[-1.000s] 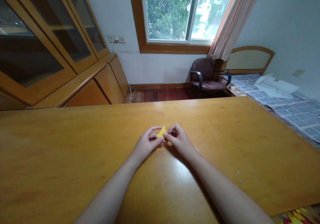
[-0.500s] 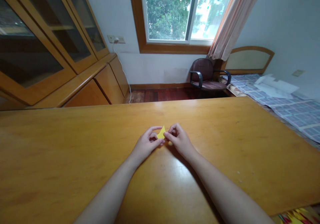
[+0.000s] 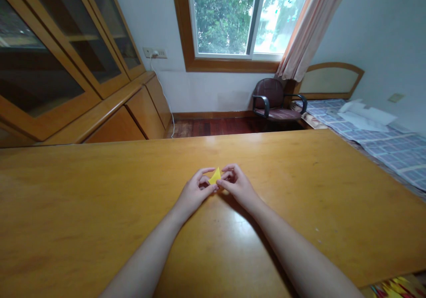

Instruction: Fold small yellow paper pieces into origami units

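A small piece of folded yellow paper [image 3: 215, 175] with a pointed top is held between my two hands, just above the wooden table [image 3: 100, 200]. My left hand [image 3: 198, 187] grips its lower left part, thumb in front and fingers curled behind. From the other side, my right hand [image 3: 238, 182] pinches the lower right edge, with the thumb on the near face and the index finger raised behind. The paper's far side and some fingertips are hidden.
Beyond the table stand a maroon armchair [image 3: 271, 100] and a bed [image 3: 382, 134] with a checked cover. A glass-door cabinet [image 3: 66, 67] lines the left side. Red and yellow items [image 3: 399, 287] lie past the table's lower right corner.
My right thumb has slid slightly down and left along the paper, and my right index finger has straightened a little. The left hand stays the same.
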### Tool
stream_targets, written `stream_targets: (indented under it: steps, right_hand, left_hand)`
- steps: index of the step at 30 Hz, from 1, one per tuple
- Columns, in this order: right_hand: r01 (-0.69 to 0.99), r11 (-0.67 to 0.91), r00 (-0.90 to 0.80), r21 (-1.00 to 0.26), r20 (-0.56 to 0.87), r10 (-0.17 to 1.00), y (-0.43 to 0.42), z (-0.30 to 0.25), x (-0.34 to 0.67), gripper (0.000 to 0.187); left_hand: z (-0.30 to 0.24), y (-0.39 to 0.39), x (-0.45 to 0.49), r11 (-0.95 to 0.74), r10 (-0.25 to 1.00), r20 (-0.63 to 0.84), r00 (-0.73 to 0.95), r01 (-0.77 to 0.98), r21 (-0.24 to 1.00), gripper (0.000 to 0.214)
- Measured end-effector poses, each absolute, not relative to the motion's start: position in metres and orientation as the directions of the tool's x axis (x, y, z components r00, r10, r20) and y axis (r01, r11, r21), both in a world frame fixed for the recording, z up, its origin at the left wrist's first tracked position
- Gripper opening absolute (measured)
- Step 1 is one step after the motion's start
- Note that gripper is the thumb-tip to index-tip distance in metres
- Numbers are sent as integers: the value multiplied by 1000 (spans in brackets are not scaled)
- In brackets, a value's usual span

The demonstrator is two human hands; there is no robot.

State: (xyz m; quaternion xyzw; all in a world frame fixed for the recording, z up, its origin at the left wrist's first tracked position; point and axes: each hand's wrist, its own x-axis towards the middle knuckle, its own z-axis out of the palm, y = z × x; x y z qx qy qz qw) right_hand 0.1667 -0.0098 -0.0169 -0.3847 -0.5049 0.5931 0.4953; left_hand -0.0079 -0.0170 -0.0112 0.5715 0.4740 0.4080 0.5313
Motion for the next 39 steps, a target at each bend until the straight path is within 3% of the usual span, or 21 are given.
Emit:
stream_targets:
  steps: [18, 26, 39]
  right_hand:
    - [-216, 25, -134, -976, 55, 989, -4, -19, 171, 46]
    - [-192, 14, -166, -981, 47, 985, -10, -13, 169, 44]
    - [-181, 15, -164, -983, 45, 985, -7, -16, 171, 45]
  left_hand:
    - [-3, -18, -7, 15, 982, -15, 189, 0, 1000, 48]
    - [-13, -15, -7, -19, 989, 4, 149, 98, 995, 50]
    - [-2, -19, -6, 18, 992, -17, 128, -5, 1000, 48]
